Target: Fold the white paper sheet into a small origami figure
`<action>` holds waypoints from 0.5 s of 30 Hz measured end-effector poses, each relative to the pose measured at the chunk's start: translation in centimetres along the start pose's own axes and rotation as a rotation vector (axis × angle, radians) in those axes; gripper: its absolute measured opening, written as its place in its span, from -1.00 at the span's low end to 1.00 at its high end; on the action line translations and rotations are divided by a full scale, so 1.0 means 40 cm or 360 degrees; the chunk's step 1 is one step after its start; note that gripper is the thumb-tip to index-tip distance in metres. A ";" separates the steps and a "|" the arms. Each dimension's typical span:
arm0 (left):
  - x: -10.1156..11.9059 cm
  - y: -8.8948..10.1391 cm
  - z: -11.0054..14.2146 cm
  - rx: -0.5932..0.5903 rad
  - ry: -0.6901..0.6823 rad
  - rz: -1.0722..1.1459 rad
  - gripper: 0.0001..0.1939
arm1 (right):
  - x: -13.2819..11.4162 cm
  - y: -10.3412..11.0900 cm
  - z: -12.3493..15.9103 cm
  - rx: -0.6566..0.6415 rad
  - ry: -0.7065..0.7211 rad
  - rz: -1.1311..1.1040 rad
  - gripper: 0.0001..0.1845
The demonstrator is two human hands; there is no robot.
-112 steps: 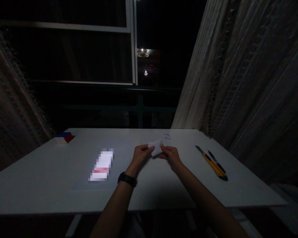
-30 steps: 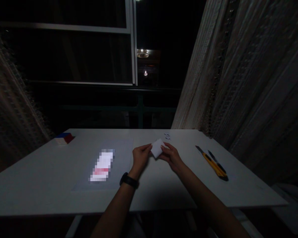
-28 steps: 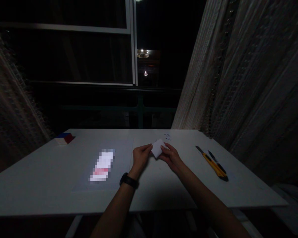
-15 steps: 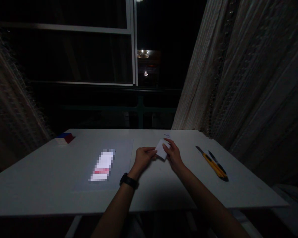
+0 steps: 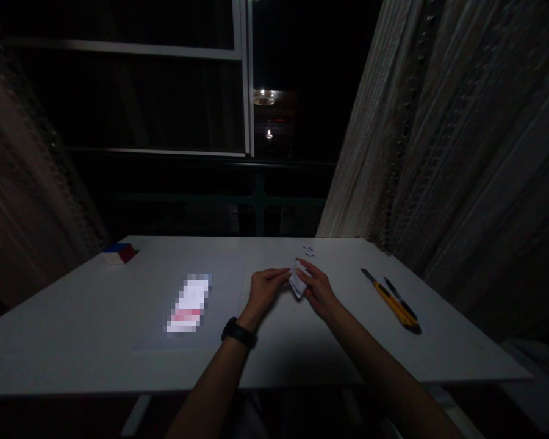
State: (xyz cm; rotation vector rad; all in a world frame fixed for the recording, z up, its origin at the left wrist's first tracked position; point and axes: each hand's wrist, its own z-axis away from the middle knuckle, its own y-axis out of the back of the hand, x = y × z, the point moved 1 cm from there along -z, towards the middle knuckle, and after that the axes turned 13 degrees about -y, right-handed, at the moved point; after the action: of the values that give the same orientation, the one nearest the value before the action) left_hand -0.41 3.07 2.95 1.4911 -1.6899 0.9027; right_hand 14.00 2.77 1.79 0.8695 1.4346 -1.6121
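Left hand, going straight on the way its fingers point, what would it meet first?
The left hand would most likely meet the folded white paper first, right at its fingertips, with the right hand just beyond. Whether fingertips and paper touch is unclear.

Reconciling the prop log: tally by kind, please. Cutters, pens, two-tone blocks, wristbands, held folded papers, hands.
Yellow cutter: 1
Dark pen: 1
Block: 1
Wristband: 1
Folded paper: 1
Hands, left hand and right hand: 2
Total: 7
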 end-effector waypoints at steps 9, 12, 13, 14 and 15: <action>0.007 -0.012 0.006 -0.0278 -0.0189 -0.0076 -0.68 | 0.012 0.004 -0.010 -0.0128 -0.0079 -0.0161 -0.52; 0.007 -0.011 0.006 -0.0288 -0.0276 -0.0105 -0.71 | 0.015 0.005 -0.012 -0.0163 -0.0086 -0.0180 -0.55; 0.006 -0.011 0.006 -0.0277 -0.0267 -0.0098 -0.71 | 0.016 0.005 -0.013 -0.0171 -0.0080 -0.0179 -0.56; 0.005 -0.010 0.006 -0.0257 -0.0250 -0.0087 -0.71 | 0.016 0.006 -0.013 -0.0180 -0.0073 -0.0175 -0.56; 0.003 -0.009 0.005 -0.0239 -0.0232 -0.0074 -0.71 | 0.017 0.006 -0.013 -0.0186 -0.0070 -0.0171 -0.56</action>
State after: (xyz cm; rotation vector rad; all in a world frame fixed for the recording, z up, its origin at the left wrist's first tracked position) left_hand -0.07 2.78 2.97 1.5184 -1.7774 0.6411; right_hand 13.91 3.21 1.01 0.6965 1.5509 -1.5979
